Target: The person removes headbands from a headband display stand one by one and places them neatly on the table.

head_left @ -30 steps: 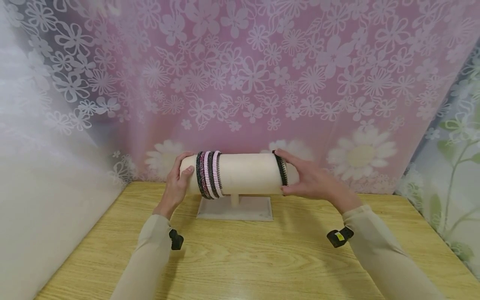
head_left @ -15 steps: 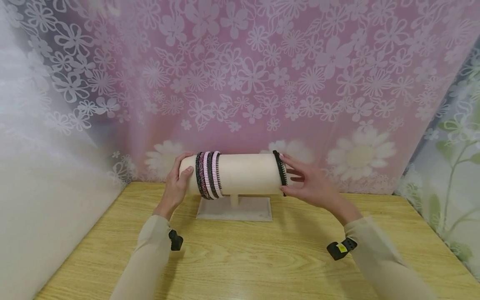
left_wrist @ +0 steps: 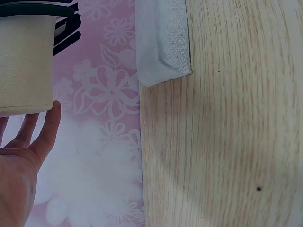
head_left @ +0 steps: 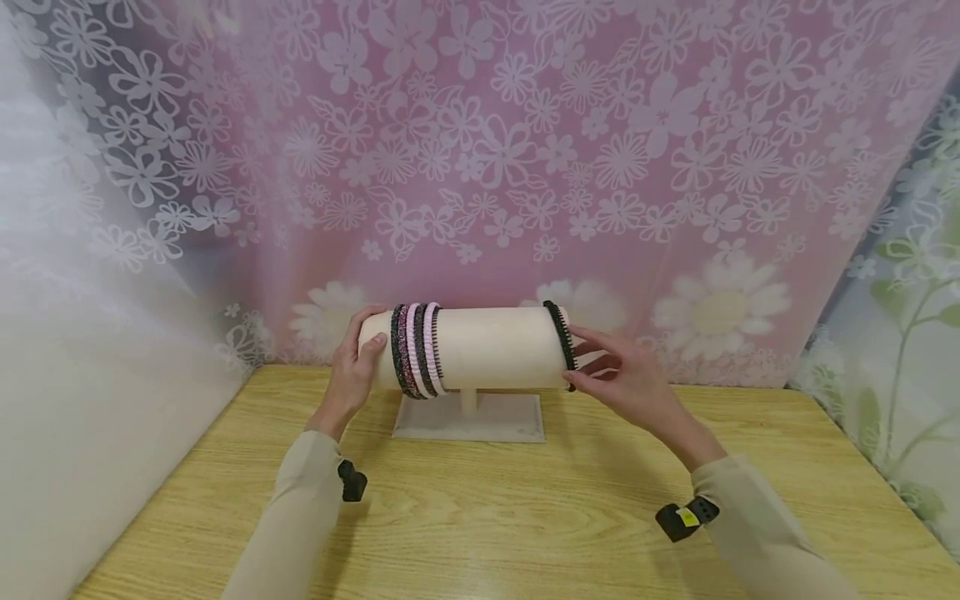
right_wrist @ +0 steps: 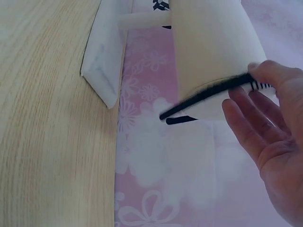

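Observation:
A cream padded display roll [head_left: 495,346] stands on a short post over a pale flat base [head_left: 468,417]. Several headbands [head_left: 416,350], dark speckled, pink and pale ones, sit side by side round its left part. My left hand [head_left: 354,367] grips the roll's left end, its thumb in front; the left wrist view has its fingers [left_wrist: 47,130] at the end's rim. A black toothed headband [head_left: 561,346] sits at the right end. My right hand [head_left: 626,375] holds it with thumb and fingertips. In the right wrist view, the black headband's [right_wrist: 208,94] tips stick out past the roll.
The stand rests on a wood-grain table [head_left: 480,517], near its back edge. Behind hangs a pink flowered curtain [head_left: 480,125], with a white panel [head_left: 112,375] at left and a leaf-patterned curtain [head_left: 892,358] at right.
My right hand has drawn back slightly to the right and down, and its fingers have shifted on the black headband. The left hand and the roll stay in place.

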The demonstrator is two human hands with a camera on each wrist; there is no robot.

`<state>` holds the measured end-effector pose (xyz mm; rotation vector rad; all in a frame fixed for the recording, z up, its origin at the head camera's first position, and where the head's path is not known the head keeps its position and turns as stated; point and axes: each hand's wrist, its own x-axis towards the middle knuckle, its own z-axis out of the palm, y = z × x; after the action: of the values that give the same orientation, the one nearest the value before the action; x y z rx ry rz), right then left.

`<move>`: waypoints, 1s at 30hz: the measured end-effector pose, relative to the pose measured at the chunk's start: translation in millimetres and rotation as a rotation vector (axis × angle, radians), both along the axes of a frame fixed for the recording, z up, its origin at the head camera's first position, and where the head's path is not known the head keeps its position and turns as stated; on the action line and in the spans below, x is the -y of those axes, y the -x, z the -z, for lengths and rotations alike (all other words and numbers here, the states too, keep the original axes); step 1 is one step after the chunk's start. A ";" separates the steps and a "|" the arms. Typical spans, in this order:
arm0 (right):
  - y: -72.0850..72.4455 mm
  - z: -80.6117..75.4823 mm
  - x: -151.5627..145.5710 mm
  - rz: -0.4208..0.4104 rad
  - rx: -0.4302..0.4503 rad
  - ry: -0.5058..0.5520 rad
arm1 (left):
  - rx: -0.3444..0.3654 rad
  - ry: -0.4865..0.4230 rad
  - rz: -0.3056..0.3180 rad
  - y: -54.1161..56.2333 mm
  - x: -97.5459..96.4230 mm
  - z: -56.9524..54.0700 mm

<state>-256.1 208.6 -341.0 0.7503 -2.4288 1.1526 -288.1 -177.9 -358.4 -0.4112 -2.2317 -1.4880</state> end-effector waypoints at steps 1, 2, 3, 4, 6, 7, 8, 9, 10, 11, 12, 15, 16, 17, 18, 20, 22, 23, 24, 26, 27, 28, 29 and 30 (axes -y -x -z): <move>-0.7 0.1 0.0 0.000 0.001 0.012 | -0.001 0.000 0.000 0.0 0.0 0.2; -0.8 0.6 -0.1 0.000 0.000 0.021 | -0.003 0.001 0.001 0.1 0.0 0.3; -1.1 0.7 -0.2 0.000 0.000 0.031 | -0.004 0.002 0.001 0.1 0.1 0.4; -1.3 0.9 -0.2 0.002 -0.004 0.038 | -0.004 0.002 0.002 0.1 0.2 0.5; -1.8 1.1 -0.3 0.008 -0.005 0.048 | -0.001 0.004 0.002 0.1 0.2 0.5; -2.0 1.2 -0.3 0.011 -0.002 0.053 | 0.001 0.004 0.003 0.1 0.3 0.5; -2.0 1.3 -0.2 0.011 0.003 0.059 | 0.003 0.003 0.004 0.0 0.3 0.4; -2.2 1.1 -0.2 0.012 0.008 0.065 | 0.005 0.003 0.005 0.0 0.3 0.4; -2.4 1.2 -0.1 0.015 0.010 0.068 | 0.007 0.003 0.006 0.0 0.4 0.4; -2.5 1.1 -0.1 0.017 0.011 0.069 | 0.008 0.004 0.007 0.1 0.4 0.4; -2.7 0.7 0.0 0.020 0.014 0.071 | 0.008 0.004 0.008 0.1 0.4 0.4; -3.4 -0.3 0.1 0.031 0.021 0.068 | 0.005 0.005 0.008 0.1 0.6 0.5; -3.5 -0.8 0.1 0.035 0.024 0.066 | 0.004 0.005 0.007 0.1 0.7 0.4; -3.8 -1.4 0.1 0.039 0.027 0.064 | 0.003 0.003 0.008 0.1 0.7 0.3; -4.2 -1.9 0.0 0.044 0.032 0.062 | 0.003 0.000 0.008 0.0 0.7 0.3; -5.4 -2.8 -0.5 0.053 0.035 0.058 | 0.005 -0.005 0.009 -0.4 0.6 0.2; -5.9 -2.8 -1.6 0.059 0.030 0.059 | 0.010 -0.008 0.012 -0.9 0.5 -0.1; -6.2 -2.7 -2.4 0.064 0.025 0.057 | 0.012 -0.010 0.013 -1.2 0.4 -0.3; -6.3 -2.5 -3.2 0.070 0.021 0.053 | 0.012 -0.009 0.013 -1.5 0.3 -0.5; -6.4 -1.7 -5.5 0.082 0.011 0.046 | 0.011 -0.003 0.010 -2.2 0.2 -0.9; -6.3 -1.0 -6.9 0.090 0.007 0.043 | 0.010 0.000 0.009 -2.5 0.1 -1.2; -6.4 -0.3 -8.5 0.100 0.002 0.036 | 0.009 0.003 0.007 -2.6 0.1 -1.4; -6.8 0.3 -10.1 0.109 0.000 0.030 | 0.008 0.006 0.007 -2.4 0.0 -1.4; -7.2 1.0 -11.7 0.118 -0.006 0.026 | 0.007 0.008 0.006 -1.9 0.1 -1.2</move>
<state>-248.9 220.3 -341.9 0.5923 -2.4132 1.1327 -286.2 -178.0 -357.3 -0.4161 -2.2447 -1.4855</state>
